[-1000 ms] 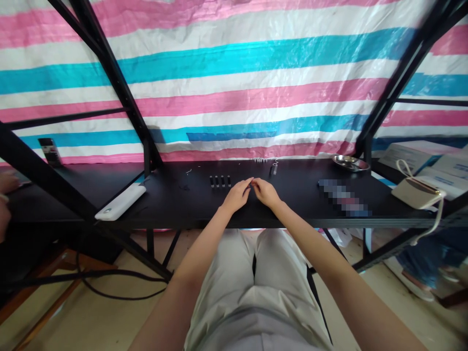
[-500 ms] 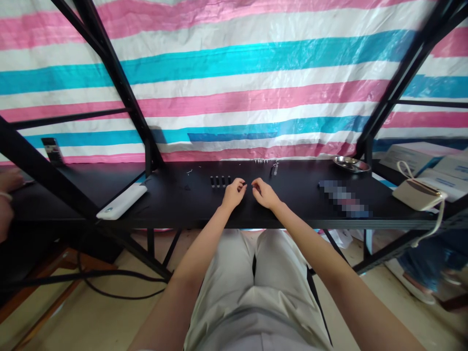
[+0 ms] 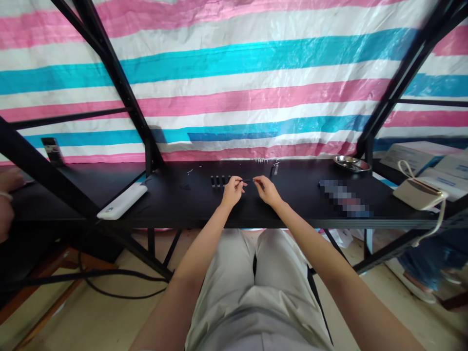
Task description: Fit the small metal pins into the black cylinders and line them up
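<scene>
My left hand [image 3: 232, 189] and my right hand [image 3: 266, 188] hover close together over the black table [image 3: 300, 200], both pinched. Between their fingertips runs a small thin dark piece [image 3: 247, 180], too small to name. Just left of my left hand stands a short row of small black upright parts [image 3: 218, 181]. Behind my right hand stand a small dark part [image 3: 273, 169] and a row of tiny metal pins [image 3: 261, 160].
A white power bank [image 3: 122, 201] lies at the left. A metal dish [image 3: 351, 163] sits at the back right, and white boxes and a corded white device [image 3: 419, 191] at the far right. Another person's hand [image 3: 6, 183] shows at the left edge. Black frame struts cross overhead.
My hands had drawn slightly apart half a second ago; now both have lifted a little and pinch the ends of the thin dark piece between them.
</scene>
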Demonstrator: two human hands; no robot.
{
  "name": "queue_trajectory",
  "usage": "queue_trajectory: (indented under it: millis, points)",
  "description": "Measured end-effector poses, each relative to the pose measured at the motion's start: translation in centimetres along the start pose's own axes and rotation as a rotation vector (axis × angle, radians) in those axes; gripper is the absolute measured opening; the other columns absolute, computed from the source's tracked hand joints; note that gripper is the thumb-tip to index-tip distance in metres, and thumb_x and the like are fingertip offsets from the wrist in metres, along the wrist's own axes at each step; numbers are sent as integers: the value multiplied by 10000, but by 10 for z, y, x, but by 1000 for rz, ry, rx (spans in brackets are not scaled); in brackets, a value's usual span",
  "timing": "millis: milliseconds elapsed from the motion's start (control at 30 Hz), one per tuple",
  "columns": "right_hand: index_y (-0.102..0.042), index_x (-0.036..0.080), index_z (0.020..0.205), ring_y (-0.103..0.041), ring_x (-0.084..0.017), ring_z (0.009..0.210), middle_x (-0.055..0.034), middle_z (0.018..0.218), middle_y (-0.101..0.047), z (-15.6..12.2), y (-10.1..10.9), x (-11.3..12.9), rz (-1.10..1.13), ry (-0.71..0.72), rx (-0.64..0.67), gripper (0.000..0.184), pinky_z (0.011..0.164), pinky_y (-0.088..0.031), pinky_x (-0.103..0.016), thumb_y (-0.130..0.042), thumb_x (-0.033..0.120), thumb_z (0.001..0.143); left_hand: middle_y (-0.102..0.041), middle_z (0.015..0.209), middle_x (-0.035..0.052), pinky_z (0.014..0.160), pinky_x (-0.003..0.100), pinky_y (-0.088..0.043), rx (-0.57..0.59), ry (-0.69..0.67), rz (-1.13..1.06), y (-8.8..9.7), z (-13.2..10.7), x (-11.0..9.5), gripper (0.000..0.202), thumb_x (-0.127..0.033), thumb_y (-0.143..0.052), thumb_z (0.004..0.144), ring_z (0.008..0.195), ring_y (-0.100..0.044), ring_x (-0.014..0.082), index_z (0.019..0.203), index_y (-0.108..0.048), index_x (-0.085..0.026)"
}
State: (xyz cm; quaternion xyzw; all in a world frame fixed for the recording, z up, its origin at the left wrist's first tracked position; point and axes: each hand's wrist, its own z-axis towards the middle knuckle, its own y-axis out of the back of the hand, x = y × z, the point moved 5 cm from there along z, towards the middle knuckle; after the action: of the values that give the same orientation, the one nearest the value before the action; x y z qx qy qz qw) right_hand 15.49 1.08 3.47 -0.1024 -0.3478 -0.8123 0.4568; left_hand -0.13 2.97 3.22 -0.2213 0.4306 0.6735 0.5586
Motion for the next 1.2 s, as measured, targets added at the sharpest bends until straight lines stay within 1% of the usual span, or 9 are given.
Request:
queue_trajectory:
  millis: [133, 367, 533, 633, 767, 867, 1000, 1100, 1200]
  points:
    - [-525, 192, 983, -568, -174, 807, -72, 892, -586, -2, -3, 0, 53, -19, 20, 225, 762, -473, -332, -408, 349, 873, -684, 843, 67, 624, 235, -471, 38, 1, -34, -2, 0, 1, 108, -235, -440, 839, 540, -582, 80, 924, -420, -171]
    - [-497, 194, 949, -544, -153, 730, -53, 864, -566, -3, -3, 1, 77, -46, 38, 170, 718, -469, -318, -452, 274, 806, -677, 801, 53, 593, 220, -465, 125, 31, -89, -7, 0, 2, 92, -224, -447, 833, 522, -568, 73, 902, -440, -163]
    - [-468, 196, 999, -531, -144, 725, -39, 882, -551, -4, -1, -1, 121, -72, 40, 283, 725, -468, -324, -459, 192, 717, -676, 783, 47, 579, 219, -467, 151, 33, -117, -9, -1, 1, 103, -216, -469, 816, 503, -558, 72, 902, -462, -160]
    - [-457, 204, 1017, -544, -156, 783, -41, 902, -558, -4, 0, -2, 157, -79, 31, 326, 771, -468, -345, -450, 170, 693, -680, 784, 47, 587, 223, -474, 151, 38, -106, -9, -1, 2, 117, -224, -485, 810, 511, -563, 75, 907, -484, -158]
    - [-430, 205, 1062, -557, -169, 874, -62, 986, -557, -4, -1, -1, 228, -58, 30, 381, 841, -459, -380, -439, 150, 685, -683, 783, 47, 600, 232, -482, 176, 53, -95, -11, -2, 3, 130, -233, -517, 795, 520, -576, 82, 897, -520, -153]
    - [-418, 197, 1111, -547, -189, 979, -85, 1068, -533, -4, -6, 3, 258, -8, 90, 430, 903, -437, -407, -446, 141, 685, -678, 753, 39, 607, 241, -486, 201, 53, -76, -13, -2, 3, 147, -245, -554, 774, 524, -589, 95, 884, -548, -149]
    - [-374, 192, 1201, -473, -223, 1141, -118, 1196, -482, -5, -10, 8, 252, 31, 177, 519, 989, -373, -460, -450, 135, 692, -665, 715, 27, 619, 253, -498, 232, 62, -64, -15, -3, 1, 159, -258, -574, 764, 543, -605, 112, 878, -565, -147]
    - [-341, 191, 1239, -450, -232, 1179, -127, 1235, -460, -6, -10, 9, 260, 41, 197, 560, 1007, -352, -475, -446, 132, 692, -649, 667, 10, 632, 258, -506, 247, 70, -43, -16, -4, 0, 157, -264, -583, 759, 555, -613, 119, 865, -571, -150]
    - [-335, 190, 1247, -446, -234, 1188, -126, 1240, -461, -6, -11, 9, 267, 52, 206, 567, 1009, -351, -476, -441, 130, 693, -648, 663, 6, 628, 256, -508, 248, 74, -32, -16, -4, 0, 163, -269, -591, 755, 554, -615, 121, 865, -576, -150]
